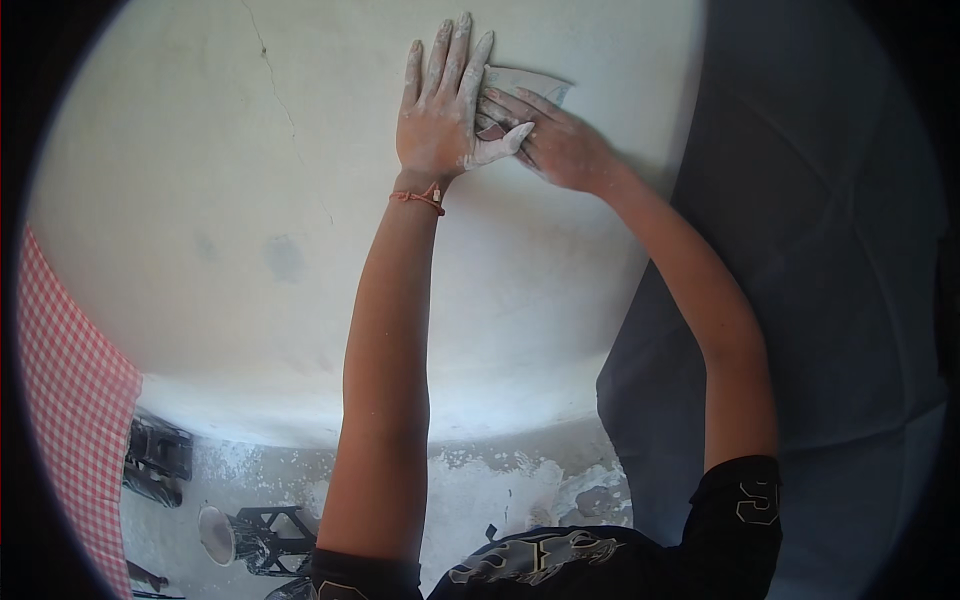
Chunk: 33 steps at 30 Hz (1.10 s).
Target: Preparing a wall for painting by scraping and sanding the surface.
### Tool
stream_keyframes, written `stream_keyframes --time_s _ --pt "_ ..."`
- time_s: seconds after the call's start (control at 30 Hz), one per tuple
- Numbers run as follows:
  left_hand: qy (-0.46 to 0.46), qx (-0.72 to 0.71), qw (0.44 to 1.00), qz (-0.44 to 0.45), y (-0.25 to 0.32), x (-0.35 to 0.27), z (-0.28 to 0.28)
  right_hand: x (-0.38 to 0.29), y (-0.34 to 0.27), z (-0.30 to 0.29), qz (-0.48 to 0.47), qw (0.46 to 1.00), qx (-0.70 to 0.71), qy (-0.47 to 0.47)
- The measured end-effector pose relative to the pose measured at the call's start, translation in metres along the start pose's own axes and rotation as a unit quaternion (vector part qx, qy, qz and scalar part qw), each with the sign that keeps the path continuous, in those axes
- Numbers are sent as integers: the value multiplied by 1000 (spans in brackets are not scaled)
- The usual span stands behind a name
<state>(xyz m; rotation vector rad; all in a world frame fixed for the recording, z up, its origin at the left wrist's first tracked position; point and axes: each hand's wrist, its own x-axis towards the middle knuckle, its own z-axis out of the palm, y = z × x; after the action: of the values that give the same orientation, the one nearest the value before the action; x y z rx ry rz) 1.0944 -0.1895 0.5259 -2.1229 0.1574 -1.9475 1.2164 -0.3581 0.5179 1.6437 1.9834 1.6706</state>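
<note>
My left hand (439, 112), dusted with white powder, lies flat against a pale plastered wall (262, 315) with its fingers spread. Its thumb reaches across towards my right hand (562, 146). A piece of sandpaper (529, 81), printed on its back, shows beyond the right hand's fingers, which hold it against the wall. One reddish-brown fold of paper peeks out between the two hands. White powder also coats the right fingers, partly hidden behind the left thumb. A red cord bracelet (416, 196) circles my left wrist.
A dark cloth (787, 262) hangs along the right, a red-and-white checked cloth (67, 367) on the left. Below, on the paint-spattered floor (480, 480), are a pale round container (216, 534), a black frame (277, 529) and a black object (159, 450). A thin crack runs down the wall.
</note>
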Motion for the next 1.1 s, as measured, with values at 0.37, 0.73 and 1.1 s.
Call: stream_keyframes --time_s 0.37,0.73,1.1 --pt "-26 11 999 16 4 0 -2 0 -87 39 266 940 142 163" --pt "-58 -14 998 36 -1 -12 3 9 -2 6 300 935 -16 188" --pt "-235 74 969 5 -69 -79 -68 49 -51 6 104 993 -40 -36"
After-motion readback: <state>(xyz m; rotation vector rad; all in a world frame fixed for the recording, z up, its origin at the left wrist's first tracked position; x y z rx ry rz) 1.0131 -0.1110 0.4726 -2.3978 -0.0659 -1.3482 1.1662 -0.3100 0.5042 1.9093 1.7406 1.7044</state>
